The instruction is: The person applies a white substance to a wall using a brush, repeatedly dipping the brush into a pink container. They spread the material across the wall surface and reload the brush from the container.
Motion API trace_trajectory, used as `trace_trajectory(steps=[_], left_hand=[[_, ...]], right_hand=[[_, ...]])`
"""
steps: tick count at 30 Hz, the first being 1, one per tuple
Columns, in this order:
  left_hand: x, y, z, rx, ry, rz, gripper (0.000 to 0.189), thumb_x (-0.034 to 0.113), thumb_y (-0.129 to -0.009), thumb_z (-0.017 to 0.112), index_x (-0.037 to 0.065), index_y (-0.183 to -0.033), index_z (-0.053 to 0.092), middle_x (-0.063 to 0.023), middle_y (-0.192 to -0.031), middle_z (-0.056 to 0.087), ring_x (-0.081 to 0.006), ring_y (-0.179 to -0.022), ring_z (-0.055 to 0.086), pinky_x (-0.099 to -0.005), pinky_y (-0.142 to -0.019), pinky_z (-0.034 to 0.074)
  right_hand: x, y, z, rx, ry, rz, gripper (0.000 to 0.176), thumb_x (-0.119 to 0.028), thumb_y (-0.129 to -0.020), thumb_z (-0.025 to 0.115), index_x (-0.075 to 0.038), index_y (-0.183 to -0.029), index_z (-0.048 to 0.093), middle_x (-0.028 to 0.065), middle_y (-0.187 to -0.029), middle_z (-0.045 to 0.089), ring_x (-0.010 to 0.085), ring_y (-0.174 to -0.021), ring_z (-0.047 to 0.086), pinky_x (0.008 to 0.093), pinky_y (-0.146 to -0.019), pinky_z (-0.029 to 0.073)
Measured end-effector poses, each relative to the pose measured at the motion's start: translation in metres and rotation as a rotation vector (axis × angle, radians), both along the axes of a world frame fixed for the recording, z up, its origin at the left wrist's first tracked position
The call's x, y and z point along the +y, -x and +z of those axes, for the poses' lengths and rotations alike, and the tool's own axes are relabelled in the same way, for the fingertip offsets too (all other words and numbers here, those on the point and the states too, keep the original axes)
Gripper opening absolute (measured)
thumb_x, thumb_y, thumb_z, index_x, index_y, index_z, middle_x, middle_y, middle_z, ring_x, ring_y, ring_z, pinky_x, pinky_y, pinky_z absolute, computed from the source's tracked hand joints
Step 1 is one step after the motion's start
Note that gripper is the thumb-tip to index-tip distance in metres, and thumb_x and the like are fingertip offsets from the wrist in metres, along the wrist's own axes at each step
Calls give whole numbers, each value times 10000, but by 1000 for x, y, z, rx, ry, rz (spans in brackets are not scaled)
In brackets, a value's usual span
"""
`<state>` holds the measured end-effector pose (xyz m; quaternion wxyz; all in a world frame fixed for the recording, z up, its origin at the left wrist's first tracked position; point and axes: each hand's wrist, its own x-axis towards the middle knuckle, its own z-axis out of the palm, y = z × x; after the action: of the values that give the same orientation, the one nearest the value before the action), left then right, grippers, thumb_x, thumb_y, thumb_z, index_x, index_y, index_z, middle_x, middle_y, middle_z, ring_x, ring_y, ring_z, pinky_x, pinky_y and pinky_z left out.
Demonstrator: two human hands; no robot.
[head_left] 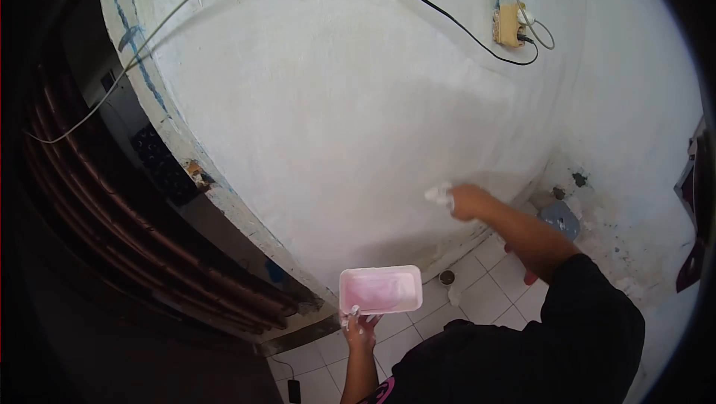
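My left hand (361,326), its thumb smeared with white, grips the near side of a shallow pink plastic tub (409,288). A whitish film coats the inside of the tub. My right hand (470,202) is reached out to the lower wall (335,128), fingers closed around a small, soft-looking white thing (438,193); I cannot tell whether it is a cloth or a sponge. That white thing overlaps the wall in this view. White also marks the fingers of my right hand.
Brown curtains (142,232) hang left of the wall's chipped edge. A yellowed socket box (509,23) with a black cable (447,14) is high on the wall. A grey-blue stool-like object (559,219), a small dark-topped container (447,277) and a phone (294,391) are lower down.
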<state>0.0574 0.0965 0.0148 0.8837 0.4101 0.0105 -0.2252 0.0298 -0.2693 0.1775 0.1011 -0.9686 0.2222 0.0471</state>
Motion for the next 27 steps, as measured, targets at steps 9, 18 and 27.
trace_trajectory(steps=[9, 18, 27], left_hand=[[0, 18, -5, 57, -99, -84, 458, 224, -816, 594, 150, -1230, 413, -117, -1135, 549, -318, -1023, 585, -561, -796, 517], [-45, 19, -15, 53, -60, -164, 451, 230, -849, 570, 134, -1255, 400, -121, -1164, 545, -324, -1028, 583, -554, -800, 518], [-87, 42, -14, 0, -163, -142, 463, 277, -879, 531, 99, -1276, 373, -137, -1219, 513, -331, -1089, 550, -549, -807, 517]], right_hand=[[-9, 11, 226, -519, 259, -82, 286, -187, -817, 589, -69, -1076, 613, 209, -997, 629, 380, -917, 597, 417, -822, 482], [1, 9, 32, -395, 19, -177, 308, -247, -855, 548, -93, -1120, 576, 220, -1037, 600, 376, -975, 563, 451, -854, 459], [-97, 36, 103, -533, 75, -142, 280, -195, -773, 578, -89, -1026, 634, 193, -923, 644, 346, -889, 616, 445, -786, 496]])
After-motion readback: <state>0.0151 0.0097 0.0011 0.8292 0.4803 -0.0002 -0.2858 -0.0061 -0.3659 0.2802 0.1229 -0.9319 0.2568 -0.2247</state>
